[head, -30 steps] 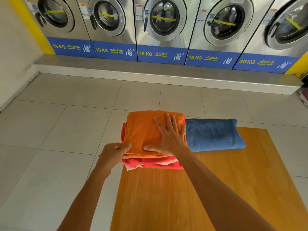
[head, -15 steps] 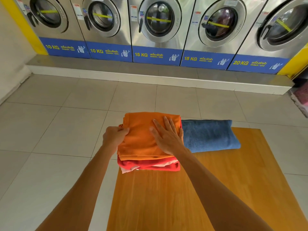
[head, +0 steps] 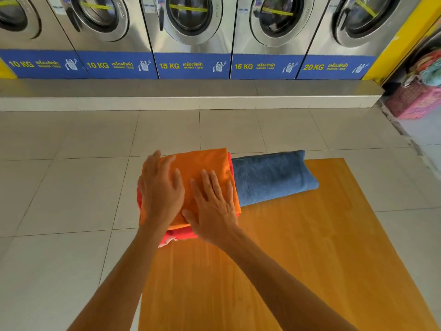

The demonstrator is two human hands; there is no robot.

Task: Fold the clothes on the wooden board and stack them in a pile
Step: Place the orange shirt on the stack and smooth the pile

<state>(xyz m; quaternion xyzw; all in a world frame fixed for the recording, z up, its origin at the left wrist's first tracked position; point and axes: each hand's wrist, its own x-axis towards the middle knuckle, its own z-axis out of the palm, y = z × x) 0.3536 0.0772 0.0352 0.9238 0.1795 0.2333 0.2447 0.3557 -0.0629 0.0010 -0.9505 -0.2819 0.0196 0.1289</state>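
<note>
The orange cloth (head: 205,173) tops the pile at the wooden board (head: 310,247)'s far left corner, flat under your fingers. Your left hand (head: 161,189) and right hand (head: 212,209) press down open-palmed, gripping nothing. The blue towel (head: 272,177) lies just right of your fingertips.

A row of steel washing machines (head: 191,25) with round glass doors stands along the far side, each with a blue panel (head: 193,66) below marked 10 KG, 10 KG, 15 KG, 15 KG and 20 KG. They sit on a low grey step (head: 191,95) above a floor of pale tiles (head: 59,187). At the far right, past a yellow post (head: 401,37), a pink basket (head: 415,99) holds a heap of coloured laundry.
</note>
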